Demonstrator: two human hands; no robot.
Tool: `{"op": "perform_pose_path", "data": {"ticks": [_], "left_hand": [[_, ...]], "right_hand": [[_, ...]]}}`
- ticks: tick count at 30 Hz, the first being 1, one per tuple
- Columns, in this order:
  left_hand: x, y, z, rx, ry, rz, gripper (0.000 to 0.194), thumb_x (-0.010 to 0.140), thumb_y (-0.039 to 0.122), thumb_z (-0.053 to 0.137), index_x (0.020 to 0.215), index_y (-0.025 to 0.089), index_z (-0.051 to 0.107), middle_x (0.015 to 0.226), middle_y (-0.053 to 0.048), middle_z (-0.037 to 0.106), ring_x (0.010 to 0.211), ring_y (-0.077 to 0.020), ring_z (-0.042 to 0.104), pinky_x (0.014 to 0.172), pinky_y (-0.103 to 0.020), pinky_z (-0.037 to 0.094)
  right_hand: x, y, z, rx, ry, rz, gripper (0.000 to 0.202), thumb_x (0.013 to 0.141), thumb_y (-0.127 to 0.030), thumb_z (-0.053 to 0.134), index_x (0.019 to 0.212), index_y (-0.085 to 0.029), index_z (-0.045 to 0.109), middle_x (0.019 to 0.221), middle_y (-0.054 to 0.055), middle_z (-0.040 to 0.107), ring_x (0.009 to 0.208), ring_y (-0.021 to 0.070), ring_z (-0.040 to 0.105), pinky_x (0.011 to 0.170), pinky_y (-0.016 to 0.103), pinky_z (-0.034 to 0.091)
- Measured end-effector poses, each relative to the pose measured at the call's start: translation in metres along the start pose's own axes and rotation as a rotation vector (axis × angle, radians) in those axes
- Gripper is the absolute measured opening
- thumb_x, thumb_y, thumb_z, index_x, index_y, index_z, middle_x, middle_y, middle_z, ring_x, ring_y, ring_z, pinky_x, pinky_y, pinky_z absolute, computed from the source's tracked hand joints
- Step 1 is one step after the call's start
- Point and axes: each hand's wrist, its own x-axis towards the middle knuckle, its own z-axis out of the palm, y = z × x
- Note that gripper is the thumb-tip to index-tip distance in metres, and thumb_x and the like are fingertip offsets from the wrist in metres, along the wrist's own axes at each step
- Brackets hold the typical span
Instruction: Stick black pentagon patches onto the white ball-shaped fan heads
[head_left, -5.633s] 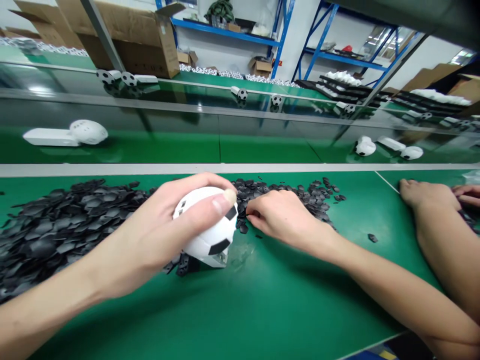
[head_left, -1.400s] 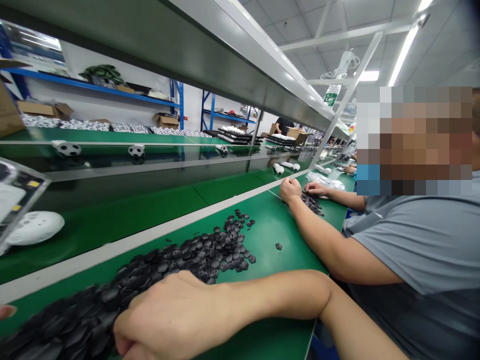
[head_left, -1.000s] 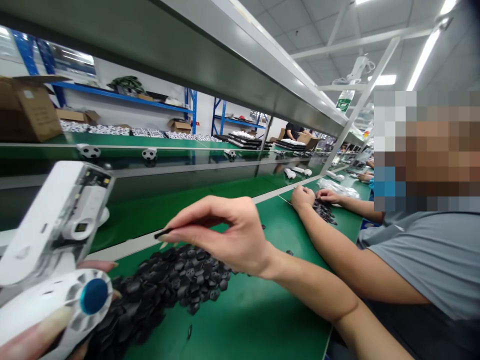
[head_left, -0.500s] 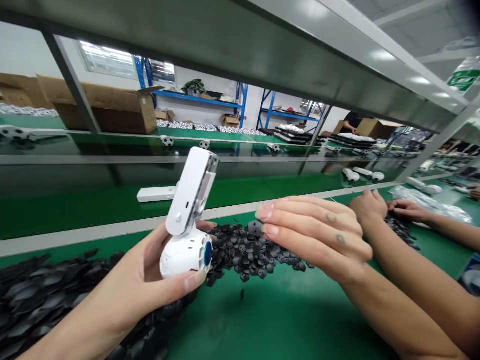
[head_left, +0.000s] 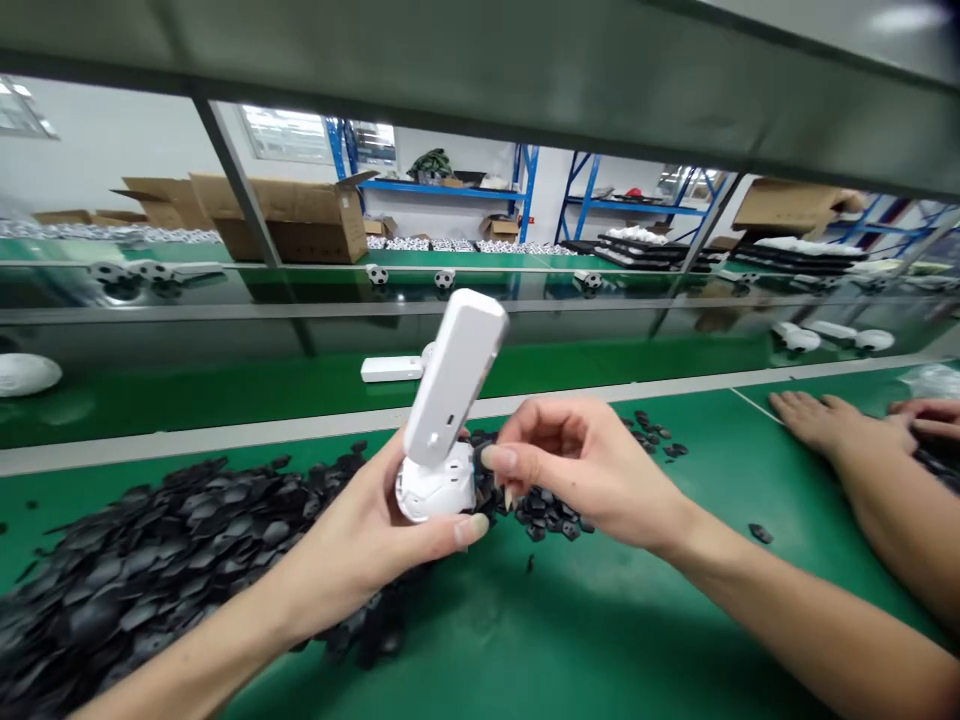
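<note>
My left hand (head_left: 375,530) is closed around the round head of a white camera-like device (head_left: 457,375), whose rectangular arm tilts up and to the right. At the right side of that head, my right hand (head_left: 592,465) pinches a small black plastic piece (head_left: 484,458), mostly hidden by the fingers. Whether the piece is seated on the head I cannot tell. Below and behind the hands lies a small heap of similar black pieces (head_left: 547,515). A much larger heap of black pieces (head_left: 172,550) spreads to the left, partly behind my left forearm.
Beyond the pale bench edge runs a green belt (head_left: 225,405) with a white device (head_left: 391,369) on it. Several more white devices (head_left: 796,338) lie farther right. Another person's hands (head_left: 832,425) rest on the bench at right. A metal shelf (head_left: 480,70) hangs overhead.
My right hand has moved left, bringing the black piece to the device's round head and turning its fingers inward. The view has swung left. The other person's near hand has flattened on the bench.
</note>
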Motion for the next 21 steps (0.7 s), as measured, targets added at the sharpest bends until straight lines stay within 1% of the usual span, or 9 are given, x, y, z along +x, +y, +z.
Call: {"op": "perform_pose_path", "data": {"ticks": [2,4,7,9,11,14,17,19,21], "left_hand": [[0.001,-0.002,0.0,0.011,-0.049,0.052,0.065,0.081,0.044,0.092,0.134,0.029,0.059,0.098,0.0,0.068,0.08,-0.0153,0.063,0.066,-0.021,0.052],[0.001,-0.005,0.001,0.023,-0.054,0.081,0.063,0.084,0.042,0.09,0.137,0.032,0.058,0.106,-0.001,0.07,0.088,-0.0169,0.066,0.068,-0.02,0.053],[-0.001,-0.009,0.004,0.054,-0.004,0.089,0.063,0.088,0.042,0.088,0.142,0.037,0.056,0.113,-0.001,0.07,0.093,-0.0176,0.068,0.07,-0.019,0.054],[-0.002,-0.011,0.006,0.085,0.024,0.087,0.063,0.089,0.044,0.085,0.144,0.039,0.055,0.107,0.001,0.071,0.086,-0.0161,0.067,0.067,-0.018,0.054],[-0.003,-0.011,0.007,0.121,0.049,0.094,0.06,0.09,0.048,0.083,0.143,0.037,0.057,0.098,0.001,0.071,0.078,-0.0154,0.066,0.064,-0.018,0.054],[-0.002,-0.008,0.011,0.168,0.166,0.116,0.052,0.089,0.057,0.079,0.131,0.031,0.065,0.095,-0.001,0.074,0.075,-0.0184,0.069,0.063,-0.022,0.058],[0.001,-0.009,0.012,0.243,0.303,0.124,0.053,0.08,0.062,0.083,0.12,0.029,0.072,0.096,-0.003,0.078,0.076,-0.0252,0.074,0.06,-0.027,0.062],[0.005,-0.016,0.006,0.296,0.38,0.128,0.054,0.071,0.064,0.086,0.114,0.034,0.076,0.092,-0.002,0.08,0.074,-0.0313,0.076,0.056,-0.034,0.064],[0.009,-0.027,-0.004,0.334,0.467,0.143,0.05,0.066,0.07,0.083,0.11,0.047,0.079,0.092,0.004,0.083,0.077,-0.0385,0.079,0.058,-0.044,0.068]], "right_hand": [[0.003,0.006,0.002,0.072,-0.06,0.149,0.042,0.07,-0.04,0.1,0.074,-0.013,0.068,0.069,0.002,0.072,0.06,0.0115,0.066,0.062,0.02,0.058],[0.005,0.011,0.003,0.108,-0.076,0.213,0.044,0.066,-0.041,0.102,0.072,-0.013,0.067,0.069,0.002,0.071,0.061,0.0113,0.064,0.062,0.021,0.057],[0.006,0.015,0.004,0.119,-0.066,0.219,0.046,0.066,-0.042,0.101,0.072,-0.014,0.065,0.071,0.001,0.07,0.061,0.0116,0.064,0.062,0.022,0.056],[0.006,0.016,0.003,0.109,-0.061,0.217,0.046,0.067,-0.044,0.1,0.073,-0.014,0.065,0.072,0.002,0.07,0.062,0.0121,0.064,0.062,0.022,0.055],[0.007,0.017,0.004,0.111,-0.064,0.224,0.046,0.068,-0.045,0.099,0.074,-0.014,0.066,0.072,0.003,0.07,0.064,0.0126,0.065,0.064,0.023,0.056],[0.007,0.021,0.009,0.171,-0.07,0.252,0.051,0.063,-0.048,0.101,0.072,-0.014,0.065,0.071,0.002,0.069,0.064,0.0131,0.067,0.066,0.024,0.057],[0.006,0.028,0.018,0.246,-0.084,0.275,0.061,0.058,-0.06,0.1,0.073,-0.013,0.064,0.074,0.002,0.068,0.068,0.0134,0.068,0.07,0.025,0.059],[0.007,0.03,0.021,0.298,-0.097,0.276,0.067,0.056,-0.068,0.098,0.077,-0.013,0.065,0.077,0.003,0.068,0.07,0.0125,0.068,0.075,0.026,0.059],[0.008,0.028,0.018,0.348,-0.162,0.29,0.073,0.055,-0.074,0.095,0.082,-0.013,0.067,0.079,0.003,0.068,0.071,0.0116,0.068,0.078,0.025,0.059]]}}
